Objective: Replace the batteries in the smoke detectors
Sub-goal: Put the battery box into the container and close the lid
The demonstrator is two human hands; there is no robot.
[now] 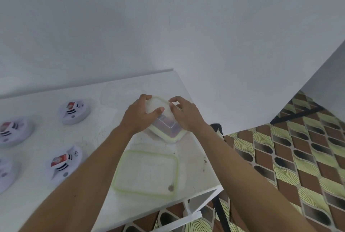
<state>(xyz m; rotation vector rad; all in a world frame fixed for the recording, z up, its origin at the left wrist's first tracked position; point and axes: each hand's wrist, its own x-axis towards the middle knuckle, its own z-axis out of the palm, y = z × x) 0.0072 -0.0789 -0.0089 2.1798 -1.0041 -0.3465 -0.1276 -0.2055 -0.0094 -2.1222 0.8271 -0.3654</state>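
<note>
Head view, landmark: white table (93,157), set against a white wall, its right corner over a patterned tile floor (298,157).
Small container (166,123): clear plastic box with a pale green rim, at the far right part of the table, near the right edge.
Small container, contents: something dark shows through the clear wall at the near end; too blurred to say what it is.
Small container, lid (158,105): whitish, lying over the far end of the box; whether it is seated or tilted I cannot tell.
Left hand (141,116): closed on the left side of the lid, thumb across its top, fingers curled over its far edge.
Right hand (184,114): closed on the right side of the lid, fingertips on its top edge.
Large lid or tray (147,173): flat, clear, green-rimmed rectangle lying on the table nearer the person than the small container; nothing in it but a small dark speck near its right near corner.
Smoke detectors: five white round units spread over the left part of the table, well apart from the containers.
Far detector (74,111): a red and white block, apparently a battery, sits on its upper face.
Near detector (65,162): carries a like red and white block.
Left-edge detector (13,131): also shows a red and white block.
Lowest left detector (4,173): cut off by the frame; its top cannot be read.
</note>
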